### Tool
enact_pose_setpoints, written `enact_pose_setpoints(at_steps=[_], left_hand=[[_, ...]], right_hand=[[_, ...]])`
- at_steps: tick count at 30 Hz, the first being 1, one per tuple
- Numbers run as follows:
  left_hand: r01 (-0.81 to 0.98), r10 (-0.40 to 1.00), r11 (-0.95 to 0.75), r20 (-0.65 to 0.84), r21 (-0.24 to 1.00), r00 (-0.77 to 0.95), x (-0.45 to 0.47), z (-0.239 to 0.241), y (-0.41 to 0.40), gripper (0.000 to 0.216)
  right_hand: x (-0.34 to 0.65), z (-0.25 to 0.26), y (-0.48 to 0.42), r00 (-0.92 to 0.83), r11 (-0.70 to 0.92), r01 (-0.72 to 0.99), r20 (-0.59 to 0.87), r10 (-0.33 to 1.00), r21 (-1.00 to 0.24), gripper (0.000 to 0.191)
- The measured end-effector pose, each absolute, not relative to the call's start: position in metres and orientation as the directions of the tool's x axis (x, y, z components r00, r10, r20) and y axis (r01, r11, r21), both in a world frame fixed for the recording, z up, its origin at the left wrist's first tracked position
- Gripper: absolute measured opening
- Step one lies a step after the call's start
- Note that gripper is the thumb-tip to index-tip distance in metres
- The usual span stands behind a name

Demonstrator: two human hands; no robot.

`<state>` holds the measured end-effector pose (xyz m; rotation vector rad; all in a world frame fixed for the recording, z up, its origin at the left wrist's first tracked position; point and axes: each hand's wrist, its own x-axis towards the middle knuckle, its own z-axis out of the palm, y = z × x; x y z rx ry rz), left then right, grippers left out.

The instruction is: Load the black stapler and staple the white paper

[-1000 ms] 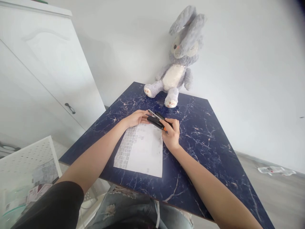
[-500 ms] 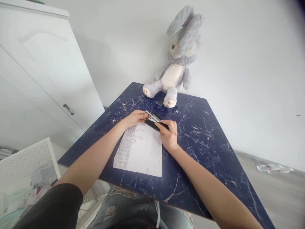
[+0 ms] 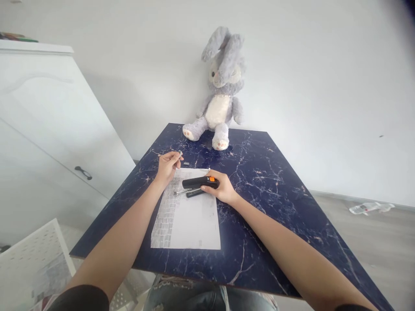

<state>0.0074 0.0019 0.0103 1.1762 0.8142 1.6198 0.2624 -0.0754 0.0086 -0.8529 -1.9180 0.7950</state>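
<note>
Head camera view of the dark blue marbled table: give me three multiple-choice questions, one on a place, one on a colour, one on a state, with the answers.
1. Where does the grey plush rabbit sit?
A. far edge of the dark blue marbled table, against the wall
B. on the white paper sheet
C. on the floor

2. What colour is the button on the black stapler?
A. green
B. orange
C. white

3. How is the stapler now?
A. lifted above the table
B. lying on the white paper sheet under the right hand
C. held by both hands

Answers: 1 A, its feet rest at the far edge. 2 B, an orange patch shows on top. 3 B, the left hand is apart, pinching a small metal piece.
</note>
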Motion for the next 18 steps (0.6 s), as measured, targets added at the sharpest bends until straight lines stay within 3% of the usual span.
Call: enact_pose_setpoints(at_steps=[6,10,14,18], left_hand=[[-0.201,0.93,-0.319,0.346,0.926,0.122,0.013,0.011,-0.007,0.032],[-0.118,0.898,-0.313,0.334,0.942,0.288,0.015,0.013,-0.013,0.032],[0.061,0.841,-0.346,0.281,0.936,0.463,0.019,0.019,-0.021,0.03],[0.138,0.825,-0.389,0.279,0.911,0.491,0.027,0.023,-0.027,0.03]], right_hand=[[0.262,0.005,-0.07,-0.515,0.527,0.26,0.346,0.785,-0.809,0.035],[0.26,0.006,-0.071,-0.587,0.624,0.252,0.396,0.706,-0.739,0.038],[0.257,0.004,-0.072,-0.442,0.652,0.206,0.525,0.727,-0.73,0.036],[0.255,0.0,-0.073,-0.387,0.646,0.228,0.541,0.747,-0.728,0.03]])
